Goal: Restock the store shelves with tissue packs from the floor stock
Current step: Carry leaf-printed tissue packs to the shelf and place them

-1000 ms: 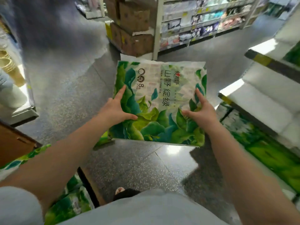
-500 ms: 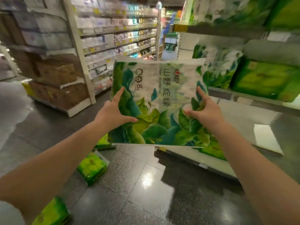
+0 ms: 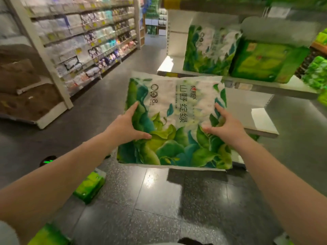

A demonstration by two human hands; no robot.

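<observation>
I hold a large tissue pack (image 3: 177, 121) with green leaf print and a white top out in front of me, above the floor. My left hand (image 3: 127, 127) grips its left edge, thumb on the front face. My right hand (image 3: 223, 125) grips its right edge the same way. Beyond the pack, a white shelf (image 3: 247, 84) carries a matching leaf-print tissue pack (image 3: 207, 50) standing upright, with a bright green pack (image 3: 265, 61) beside it. The held pack sits lower than that shelf board and in front of it.
Small bright green packs (image 3: 90, 186) lie on the dark floor at lower left, another (image 3: 49, 236) near the bottom edge. A long shelving unit (image 3: 85, 43) of pale goods lines the aisle's left side. A lower white shelf board (image 3: 261, 121) juts out right of my hands.
The view swung from the floor up to the right-hand shelving, and the pack came with it. Both hands kept the same grip on its sides.
</observation>
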